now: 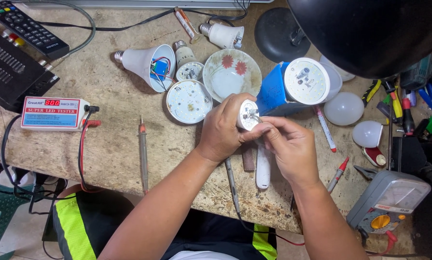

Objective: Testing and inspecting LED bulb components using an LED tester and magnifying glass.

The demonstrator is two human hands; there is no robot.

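Small white bulb part (pixel 248 115) between both hands (pixel 254 135)

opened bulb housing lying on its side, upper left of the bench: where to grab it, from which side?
Grip the bulb housing around the narrow neck just behind its metal screw base, coming from above. It lies on its side with the base pointing left, so the neck is exposed and slim enough for fingers to wrap. Avoid the wide open mouth: the blue part and loose wires sit there.

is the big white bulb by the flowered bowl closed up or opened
Opened. The white bulb housing lies on its side with no dome on it, so its wide mouth shows a blue part and red and blue wires inside, left of the flowered bowl.
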